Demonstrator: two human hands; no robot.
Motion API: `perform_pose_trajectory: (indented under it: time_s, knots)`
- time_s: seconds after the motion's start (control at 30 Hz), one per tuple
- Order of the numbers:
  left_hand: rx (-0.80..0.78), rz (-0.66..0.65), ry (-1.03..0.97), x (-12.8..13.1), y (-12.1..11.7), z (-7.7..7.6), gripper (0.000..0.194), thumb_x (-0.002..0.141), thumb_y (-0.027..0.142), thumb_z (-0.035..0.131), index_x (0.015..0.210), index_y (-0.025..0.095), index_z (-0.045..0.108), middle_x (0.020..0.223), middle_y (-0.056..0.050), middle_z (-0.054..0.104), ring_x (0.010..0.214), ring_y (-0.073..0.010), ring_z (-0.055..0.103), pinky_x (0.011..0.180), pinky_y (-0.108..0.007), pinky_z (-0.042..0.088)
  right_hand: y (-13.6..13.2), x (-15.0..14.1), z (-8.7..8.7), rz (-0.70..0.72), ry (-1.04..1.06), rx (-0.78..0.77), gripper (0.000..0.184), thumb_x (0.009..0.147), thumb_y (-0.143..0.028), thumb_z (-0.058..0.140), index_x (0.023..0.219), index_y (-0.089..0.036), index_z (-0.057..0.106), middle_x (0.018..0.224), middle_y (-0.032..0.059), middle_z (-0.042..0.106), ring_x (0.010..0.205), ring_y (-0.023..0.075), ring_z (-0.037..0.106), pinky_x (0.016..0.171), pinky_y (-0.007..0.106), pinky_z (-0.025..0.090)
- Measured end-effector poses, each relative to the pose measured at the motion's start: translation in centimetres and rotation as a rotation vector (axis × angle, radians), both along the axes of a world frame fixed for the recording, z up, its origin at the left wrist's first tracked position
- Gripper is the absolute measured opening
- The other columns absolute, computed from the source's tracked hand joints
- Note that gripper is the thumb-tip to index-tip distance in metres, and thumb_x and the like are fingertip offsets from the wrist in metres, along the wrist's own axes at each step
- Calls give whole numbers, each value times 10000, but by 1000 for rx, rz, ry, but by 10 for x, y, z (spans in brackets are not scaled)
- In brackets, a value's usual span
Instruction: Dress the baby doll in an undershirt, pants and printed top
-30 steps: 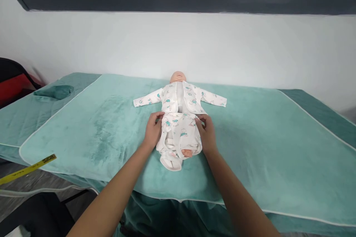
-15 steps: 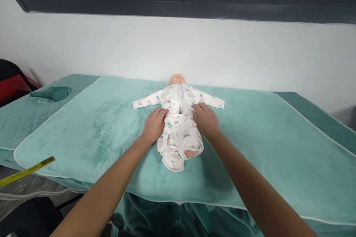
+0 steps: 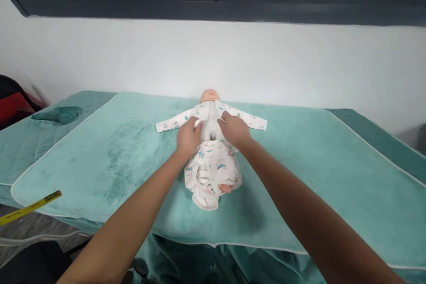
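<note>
The printed top [image 3: 199, 110] lies on the doll [image 3: 209, 95], arms seemingly sleeved, front unfastened; your half-closed left hand [image 3: 189, 136] pinches its edge, your right hand [image 3: 234, 128] curls opposite (grip unclear).

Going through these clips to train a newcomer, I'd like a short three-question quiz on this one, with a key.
1. True or false: the patterned top on the doll lies open down the front.
2. The left hand and the right hand are nearest the doll's: a) head, b) torso, c) feet.
3. Which of the two hands is nearer the yellow strip?

Key: 1. True. 2. b. 3. The left hand.
</note>
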State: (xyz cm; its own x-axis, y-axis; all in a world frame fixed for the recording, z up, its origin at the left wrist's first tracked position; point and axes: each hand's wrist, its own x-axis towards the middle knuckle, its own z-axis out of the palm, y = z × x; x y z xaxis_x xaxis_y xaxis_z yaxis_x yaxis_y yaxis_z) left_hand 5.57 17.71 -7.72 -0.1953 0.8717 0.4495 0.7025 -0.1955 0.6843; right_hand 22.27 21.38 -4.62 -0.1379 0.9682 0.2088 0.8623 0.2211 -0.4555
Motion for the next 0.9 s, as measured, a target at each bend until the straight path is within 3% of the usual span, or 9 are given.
perform_pose_trajectory:
  time_s: [0.1,0.2,0.3,0.37,0.5,0.57,0.63,0.77,0.9]
  knots:
    - [114,182,-411,-24,1,-4,199,905,372,491,856,187,548,802,-5,576,754,-146,527,715,-258,420,14,25,-3,-124,377,3,243,933,-412,476,872,-184,531,817,47,622,717,165,585,646,271,464]
    - [51,315,-613,-52,1,-17,198,901,373,455,882,184,510,772,13,522,667,-117,491,624,-232,421,20,66,-16,-284,504,18,313,958,-427,335,902,-170,504,756,43,581,599,137,538,557,264,463]
    - [-96,351,-604,-72,-5,-33,145,885,323,443,862,186,485,670,32,472,557,-119,452,552,-245,404,15,109,-37,-408,529,19,248,899,-398,413,829,-175,494,657,20,520,560,143,494,562,292,458]
    - [-119,355,-547,-79,-9,-42,78,829,260,513,844,187,491,662,32,470,562,-129,453,584,-267,420,7,128,-50,-448,490,29,185,808,-352,541,755,-179,503,668,33,525,625,167,513,647,325,465]
    - [-28,380,-377,-76,-20,-48,253,670,72,578,893,187,544,920,-27,523,862,-176,529,865,-333,439,-10,127,-67,-401,422,111,158,750,-304,573,836,-173,565,994,109,587,832,197,550,845,371,443]
    - [37,307,-253,-69,-26,-46,278,683,64,553,931,189,573,1020,-53,531,998,-200,525,946,-349,412,-20,109,-68,-267,411,111,177,778,-328,553,870,-180,585,1048,96,591,862,188,556,857,349,439]
    - [1,136,-184,-60,-34,-42,207,762,137,539,952,193,601,1007,-55,571,987,-202,546,918,-345,430,-30,89,-66,-50,420,37,199,821,-373,530,857,-191,601,953,57,620,839,176,565,811,316,450]
    - [-332,-287,-316,-48,-50,-33,203,832,341,574,957,193,630,883,-29,637,852,-179,587,819,-318,459,-48,66,-61,283,468,-129,274,845,-474,564,889,-204,588,855,13,605,755,149,550,691,277,463]
    - [-486,-451,-433,-47,-56,-31,323,761,386,680,1001,193,583,935,-27,639,861,-169,585,782,-296,460,-56,62,-57,429,312,53,217,880,-418,575,927,-206,565,991,56,584,885,180,555,774,323,495]
